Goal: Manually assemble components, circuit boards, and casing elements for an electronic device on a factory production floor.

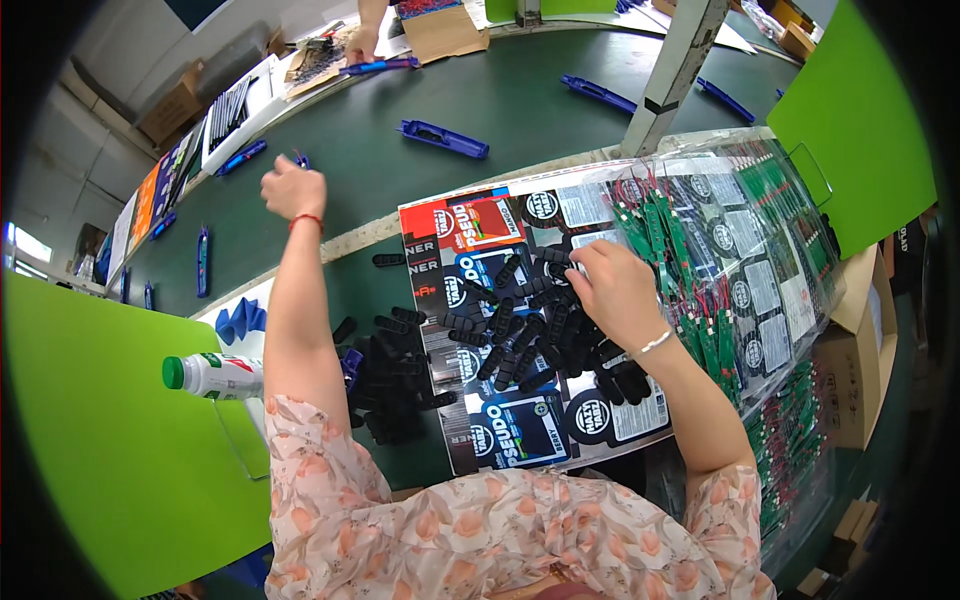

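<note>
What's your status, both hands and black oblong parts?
Left hand at blue casing; right hand at heaped black oblong parts; grips unclear. Green-capped bottle beside left forearm.

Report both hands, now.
Left hand: curled at a blue plastic casing; grip cannot be told.
Right hand: curled by the black plastic pieces; whether holding one cannot be told.

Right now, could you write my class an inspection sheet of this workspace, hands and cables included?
Surface: green worktop, partly covered by printed sheets.
Work pieces: black ribbed pieces heaped on and beside the sheets; blue casings along the worktop.
Clutter: white bottle with green cap at left; cardboard box at right.
Hands: left hand at a blue piece, grip unclear; right hand over the black heap, grip unclear.
Cables: thin red wires among green circuit boards.
Surroundings: lime-green panels on both sides; another person's hand at a blue casing.
</note>
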Available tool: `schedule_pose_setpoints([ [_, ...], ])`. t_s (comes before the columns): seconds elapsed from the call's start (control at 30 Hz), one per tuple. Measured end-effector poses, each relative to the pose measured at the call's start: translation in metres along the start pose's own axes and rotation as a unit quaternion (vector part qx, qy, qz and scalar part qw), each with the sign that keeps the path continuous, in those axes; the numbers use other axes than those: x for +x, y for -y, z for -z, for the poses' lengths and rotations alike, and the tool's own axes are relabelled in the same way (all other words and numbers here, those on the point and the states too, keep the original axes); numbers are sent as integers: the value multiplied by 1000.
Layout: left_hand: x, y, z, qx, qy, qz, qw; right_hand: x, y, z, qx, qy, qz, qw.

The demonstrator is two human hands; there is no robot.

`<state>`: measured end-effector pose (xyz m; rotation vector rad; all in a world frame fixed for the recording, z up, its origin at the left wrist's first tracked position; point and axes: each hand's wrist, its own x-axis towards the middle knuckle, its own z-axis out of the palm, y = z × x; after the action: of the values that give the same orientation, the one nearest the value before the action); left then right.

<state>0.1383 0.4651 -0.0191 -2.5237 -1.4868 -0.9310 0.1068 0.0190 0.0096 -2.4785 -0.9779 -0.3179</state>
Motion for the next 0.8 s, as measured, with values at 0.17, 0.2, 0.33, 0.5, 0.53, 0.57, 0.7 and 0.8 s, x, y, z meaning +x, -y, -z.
schedule_pose_setpoints([
  [0.17, -39, -69, -30, -208, 180, -175, 945, 10, 5, -9, -48, 69, -14, 996],
  [0.2, -54, -92, -26, -222, 176, -132, 950, 8, 6, -5, -43, 60, -22, 997],
  [0.33, -83, -131, -20, -172, 185, -45, 966, -16, 4, 24, -11, 45, -20, 999],
  [0.5, -70, -137, -12, -208, 237, 2, 949, -32, -42, 68, -14, -53, -78, 995],
  [0.53, -69, -136, -13, -227, 243, 10, 943, -30, -61, 74, -16, -61, -122, 991],
  [0.57, -70, -135, -15, -230, 237, 13, 944, -27, -82, 76, -18, -70, -165, 984],
  [0.7, -67, -121, -24, -230, 216, -6, 949, -10, -133, 70, -21, 0, -246, 969],
  [0.8, -59, -104, -32, -213, 223, -40, 950, 5, -133, 54, -58, 48, -271, 959],
])
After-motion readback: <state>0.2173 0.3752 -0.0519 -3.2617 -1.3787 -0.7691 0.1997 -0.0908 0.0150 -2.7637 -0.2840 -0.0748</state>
